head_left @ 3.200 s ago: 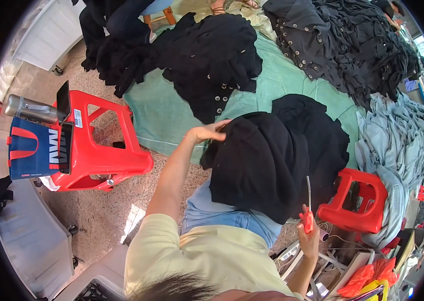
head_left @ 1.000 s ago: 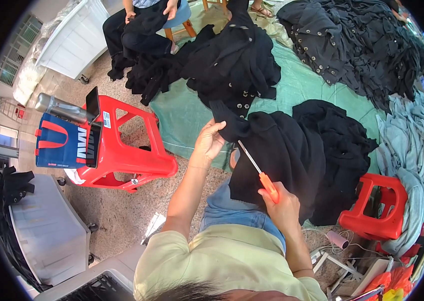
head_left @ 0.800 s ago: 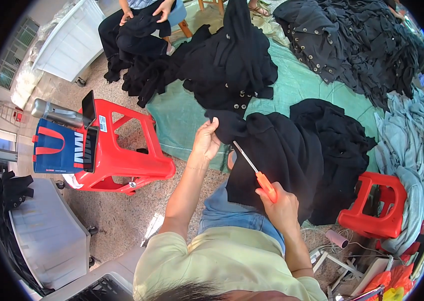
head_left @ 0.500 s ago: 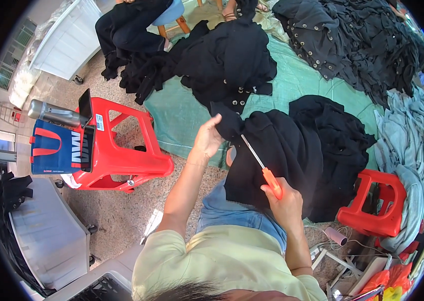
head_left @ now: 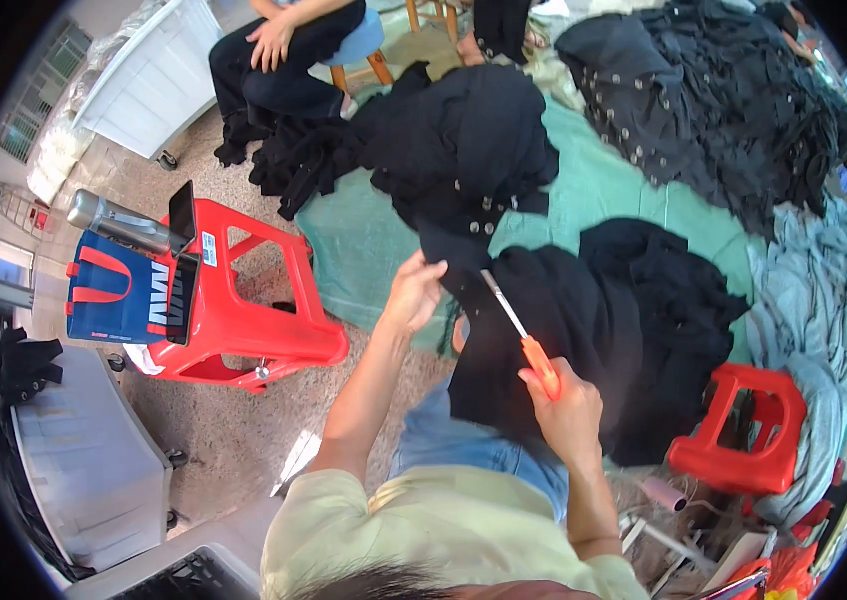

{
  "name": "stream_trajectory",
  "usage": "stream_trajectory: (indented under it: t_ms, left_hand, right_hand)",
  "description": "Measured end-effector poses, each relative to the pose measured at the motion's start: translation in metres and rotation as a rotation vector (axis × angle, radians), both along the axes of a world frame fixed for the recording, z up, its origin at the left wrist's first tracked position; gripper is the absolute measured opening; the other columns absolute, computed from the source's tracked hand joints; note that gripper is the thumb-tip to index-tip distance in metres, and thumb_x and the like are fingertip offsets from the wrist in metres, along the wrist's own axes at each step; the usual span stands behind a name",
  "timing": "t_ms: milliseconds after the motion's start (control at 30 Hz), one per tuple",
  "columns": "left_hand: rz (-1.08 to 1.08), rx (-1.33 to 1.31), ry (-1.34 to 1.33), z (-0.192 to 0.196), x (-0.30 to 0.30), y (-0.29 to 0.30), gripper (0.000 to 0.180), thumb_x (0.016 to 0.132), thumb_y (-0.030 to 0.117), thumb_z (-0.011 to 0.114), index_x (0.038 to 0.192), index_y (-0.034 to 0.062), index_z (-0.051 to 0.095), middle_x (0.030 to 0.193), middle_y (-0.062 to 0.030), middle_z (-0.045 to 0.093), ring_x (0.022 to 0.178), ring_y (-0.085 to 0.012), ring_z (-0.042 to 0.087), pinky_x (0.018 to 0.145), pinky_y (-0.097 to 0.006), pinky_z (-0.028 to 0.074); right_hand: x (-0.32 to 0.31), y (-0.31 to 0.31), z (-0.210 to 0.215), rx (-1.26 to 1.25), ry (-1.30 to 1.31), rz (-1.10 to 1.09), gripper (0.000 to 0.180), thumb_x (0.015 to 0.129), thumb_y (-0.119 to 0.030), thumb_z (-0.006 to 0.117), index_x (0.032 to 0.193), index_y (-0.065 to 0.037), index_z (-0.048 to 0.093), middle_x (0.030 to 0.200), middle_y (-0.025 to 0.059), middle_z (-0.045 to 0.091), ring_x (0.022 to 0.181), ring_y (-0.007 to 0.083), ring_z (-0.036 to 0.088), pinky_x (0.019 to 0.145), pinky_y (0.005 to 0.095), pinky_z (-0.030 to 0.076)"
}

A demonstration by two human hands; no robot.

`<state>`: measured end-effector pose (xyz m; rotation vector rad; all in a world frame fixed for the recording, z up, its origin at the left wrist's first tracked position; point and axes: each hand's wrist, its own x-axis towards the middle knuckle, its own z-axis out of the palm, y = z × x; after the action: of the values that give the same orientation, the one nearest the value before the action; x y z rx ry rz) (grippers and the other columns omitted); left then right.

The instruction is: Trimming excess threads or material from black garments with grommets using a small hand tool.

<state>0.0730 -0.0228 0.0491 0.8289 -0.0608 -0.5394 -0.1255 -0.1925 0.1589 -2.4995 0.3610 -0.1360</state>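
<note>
My right hand (head_left: 570, 408) is closed round the orange handle of a screwdriver-like tool (head_left: 513, 318). Its slim metal shaft points up and left, the tip just over black cloth. A black garment (head_left: 568, 320) lies across my lap and spills forward onto the green sheet. My left hand (head_left: 417, 292) pinches the left edge of a raised flap of this garment between thumb and fingers. Left of the tool tip, a small light speck shows on the flap. Other fingers of my left hand are partly hidden.
A green sheet (head_left: 603, 235) covers the floor ahead, bearing black garments (head_left: 473, 130) and a dark heap with metal eyelets (head_left: 683, 110). Grey cloth (head_left: 808, 270) lies right. Red stools (head_left: 253, 345) (head_left: 743, 465) flank me; a flask (head_left: 118, 220) and blue bag (head_left: 118, 290) sit left. A person (head_left: 288, 60) sits ahead.
My left fingers have closed in on the flap's edge, where the hand was more open before. The tool has barely moved. The seated person's hands have come into view as the picture shifted.
</note>
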Motion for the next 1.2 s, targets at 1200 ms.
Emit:
stream_trajectory:
  t_ms: [1200]
  left_hand:
    - [0.189,0.611,-1.296,0.071,-0.082,-0.186,0.026,0.078,0.015,0.066,0.102,0.0081,0.062,0.124,-0.0115,0.055,0.125,-0.0303,0.043,0.105,-0.051,0.029]
  right_hand:
    - [0.227,-0.079,-0.076,-0.019,-0.036,0.052,0.022,0.083,-0.009,0.058,0.104,-0.011,0.056,0.098,0.0159,0.061,0.088,0.0414,0.06,0.074,0.0518,0.046]
